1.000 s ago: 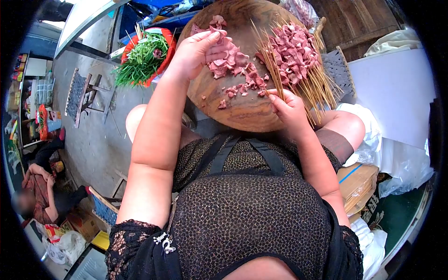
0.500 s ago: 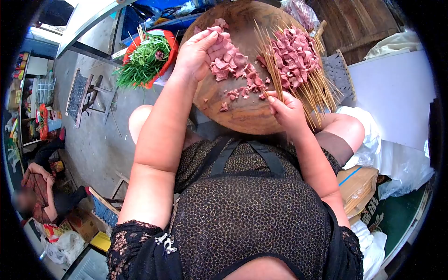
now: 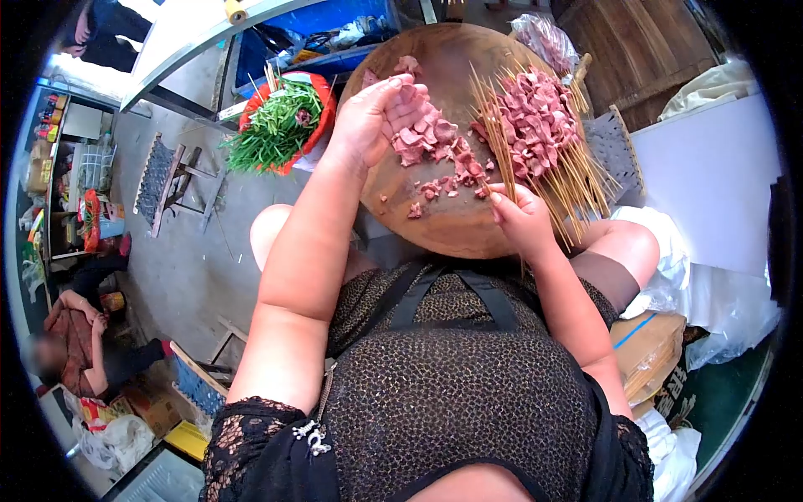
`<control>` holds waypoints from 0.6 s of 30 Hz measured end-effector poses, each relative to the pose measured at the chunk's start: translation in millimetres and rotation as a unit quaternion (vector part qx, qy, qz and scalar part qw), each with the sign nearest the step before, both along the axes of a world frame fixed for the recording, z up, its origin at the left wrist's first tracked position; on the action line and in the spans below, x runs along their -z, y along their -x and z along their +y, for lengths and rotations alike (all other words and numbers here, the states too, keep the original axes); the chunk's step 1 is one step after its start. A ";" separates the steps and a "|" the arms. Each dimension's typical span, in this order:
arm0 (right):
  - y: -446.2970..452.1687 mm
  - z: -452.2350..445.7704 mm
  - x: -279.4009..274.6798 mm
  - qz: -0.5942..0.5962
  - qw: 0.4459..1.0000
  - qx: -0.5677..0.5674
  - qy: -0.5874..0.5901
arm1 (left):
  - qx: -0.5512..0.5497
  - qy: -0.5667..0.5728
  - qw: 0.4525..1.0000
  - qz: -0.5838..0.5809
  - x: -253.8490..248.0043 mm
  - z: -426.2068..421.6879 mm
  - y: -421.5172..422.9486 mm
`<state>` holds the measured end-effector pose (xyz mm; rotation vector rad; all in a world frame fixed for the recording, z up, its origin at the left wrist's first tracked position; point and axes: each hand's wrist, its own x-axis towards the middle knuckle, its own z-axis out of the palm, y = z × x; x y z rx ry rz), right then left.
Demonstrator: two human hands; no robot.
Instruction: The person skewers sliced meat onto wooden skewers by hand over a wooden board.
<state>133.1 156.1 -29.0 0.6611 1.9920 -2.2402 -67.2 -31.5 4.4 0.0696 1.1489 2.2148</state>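
Note:
My left hand (image 3: 368,124) is cupped at the left edge of a pile of thin pink meat slices (image 3: 431,138), its fingers curved over the nearest pieces. I see no slice clearly held in it. With thumb and fingers pinched, my right hand (image 3: 523,219) grips a thin bamboo skewer at the lower right of the loose meat. Just beyond that hand lies a heap of skewered meat (image 3: 538,121), its bamboo sticks (image 3: 577,184) fanning toward me. Everything rests on a round wooden board (image 3: 452,230) in front of my knees.
Left of the board stands a red-lined container (image 3: 329,109) of cut greens (image 3: 276,125). A blue bin (image 3: 376,17) is behind it. A woven stool (image 3: 156,184) is on the floor at left. Another person (image 3: 79,335) sits at far left. Cardboard (image 3: 648,356) lies at my right.
The whole view has shifted slightly, with the board now lower and farther right. My left hand's fingers have opened a little beside the meat pile. My right hand keeps its pinch on the skewer.

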 end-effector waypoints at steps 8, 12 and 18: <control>3.1 -4.3 -3.9 0.040 0.998 -0.010 0.040 | 0.035 0.023 0.999 0.021 2.1 3.6 -7.0; 4.3 -5.4 -11.4 0.024 0.998 -0.006 0.060 | 0.009 -0.006 1.000 -0.026 -1.5 9.4 -13.4; 10.3 -11.9 -7.7 0.020 0.998 -0.016 0.050 | 0.006 -0.082 0.997 -0.004 17.3 21.0 -15.0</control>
